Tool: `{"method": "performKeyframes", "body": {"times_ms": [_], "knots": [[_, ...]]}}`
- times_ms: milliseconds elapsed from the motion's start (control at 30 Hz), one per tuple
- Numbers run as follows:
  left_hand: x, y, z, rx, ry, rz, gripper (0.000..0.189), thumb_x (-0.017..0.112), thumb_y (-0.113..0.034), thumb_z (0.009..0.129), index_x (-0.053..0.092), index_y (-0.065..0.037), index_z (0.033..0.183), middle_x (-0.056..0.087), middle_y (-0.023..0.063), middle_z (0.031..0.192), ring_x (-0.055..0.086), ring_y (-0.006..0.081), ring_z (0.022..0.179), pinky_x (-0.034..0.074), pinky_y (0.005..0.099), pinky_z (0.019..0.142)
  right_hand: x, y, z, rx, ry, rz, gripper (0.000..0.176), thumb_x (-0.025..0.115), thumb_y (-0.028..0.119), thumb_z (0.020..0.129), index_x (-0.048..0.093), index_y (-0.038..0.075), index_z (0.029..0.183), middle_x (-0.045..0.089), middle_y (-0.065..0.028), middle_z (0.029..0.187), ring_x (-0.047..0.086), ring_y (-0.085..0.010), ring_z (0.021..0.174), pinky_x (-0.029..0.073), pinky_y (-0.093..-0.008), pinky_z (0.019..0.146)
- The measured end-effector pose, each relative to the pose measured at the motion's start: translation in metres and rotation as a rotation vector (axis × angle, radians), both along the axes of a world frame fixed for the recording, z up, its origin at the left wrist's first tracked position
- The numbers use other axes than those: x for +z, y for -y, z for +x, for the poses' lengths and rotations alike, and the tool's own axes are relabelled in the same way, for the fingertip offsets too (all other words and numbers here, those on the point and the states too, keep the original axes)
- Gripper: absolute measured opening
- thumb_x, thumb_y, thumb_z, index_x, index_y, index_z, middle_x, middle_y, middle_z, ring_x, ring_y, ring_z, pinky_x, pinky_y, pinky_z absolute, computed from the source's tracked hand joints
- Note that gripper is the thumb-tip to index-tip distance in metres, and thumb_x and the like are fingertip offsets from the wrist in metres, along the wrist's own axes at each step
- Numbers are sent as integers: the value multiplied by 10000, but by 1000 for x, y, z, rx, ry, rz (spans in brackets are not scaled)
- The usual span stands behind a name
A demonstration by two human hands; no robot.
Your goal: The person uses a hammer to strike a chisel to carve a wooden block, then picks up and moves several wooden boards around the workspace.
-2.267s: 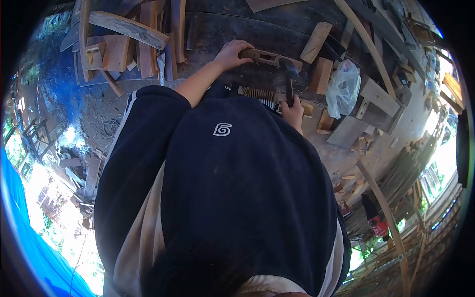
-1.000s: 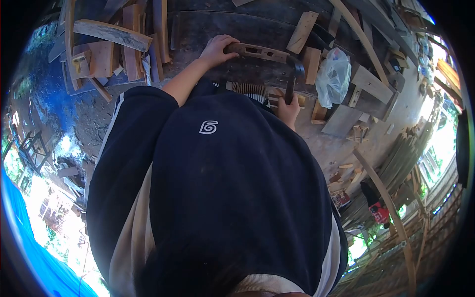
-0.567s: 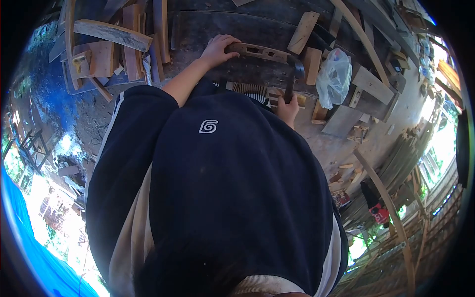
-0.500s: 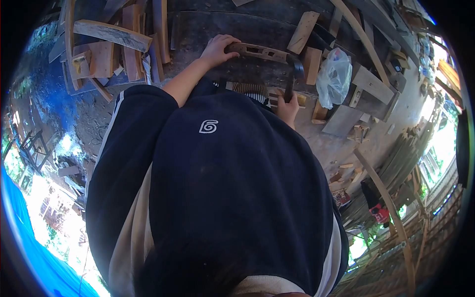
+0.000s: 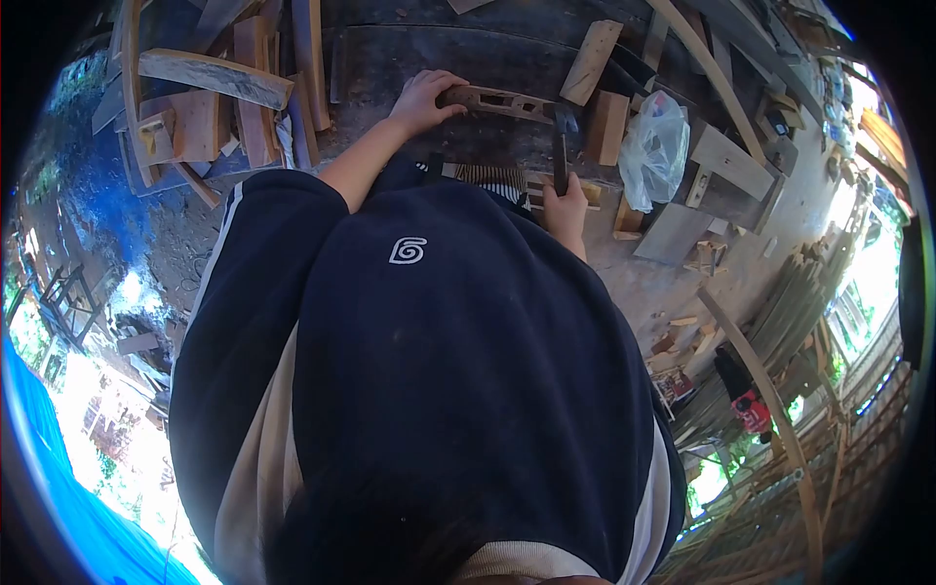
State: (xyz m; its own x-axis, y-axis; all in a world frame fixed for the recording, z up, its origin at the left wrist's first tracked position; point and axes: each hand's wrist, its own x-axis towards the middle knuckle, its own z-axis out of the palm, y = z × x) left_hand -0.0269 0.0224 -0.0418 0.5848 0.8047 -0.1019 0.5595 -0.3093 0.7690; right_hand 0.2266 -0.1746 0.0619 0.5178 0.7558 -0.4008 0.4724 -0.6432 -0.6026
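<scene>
My left hand (image 5: 427, 101) is wrapped round the left end of a narrow wooden piece (image 5: 526, 107) with slots cut in it, which lies over the dark work surface (image 5: 429, 49). Below the right end of this piece, my right hand (image 5: 565, 207) is closed round the handle of a hammer (image 5: 560, 161). The hammer's dark head is at the right end of the slotted piece; whether they touch cannot be made out.
Wooden boards (image 5: 214, 78) are piled at the left. Right of the hammer lie wood blocks (image 5: 607, 127), a clear plastic bag (image 5: 655, 151) and flat boards (image 5: 731, 166). A long curved strip (image 5: 717, 73) runs behind them.
The hammer has swung to the left, its head now against or over the right end of the slotted piece. The wooden piece and my left hand have shifted slightly left.
</scene>
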Motion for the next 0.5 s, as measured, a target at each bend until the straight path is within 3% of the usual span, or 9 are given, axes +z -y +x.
{"method": "performKeyframes", "body": {"times_ms": [500], "knots": [[-2,-2,-1,-15,20,10,479,785,-348,792,655,-196,1228,618,28,1234,516,281,1237,371,443,1073,-7,5,-3,-38,-12,31,245,648,146,830,597,-16,1006,636,-224,741,673,-366,705,507,-412,657]]}}
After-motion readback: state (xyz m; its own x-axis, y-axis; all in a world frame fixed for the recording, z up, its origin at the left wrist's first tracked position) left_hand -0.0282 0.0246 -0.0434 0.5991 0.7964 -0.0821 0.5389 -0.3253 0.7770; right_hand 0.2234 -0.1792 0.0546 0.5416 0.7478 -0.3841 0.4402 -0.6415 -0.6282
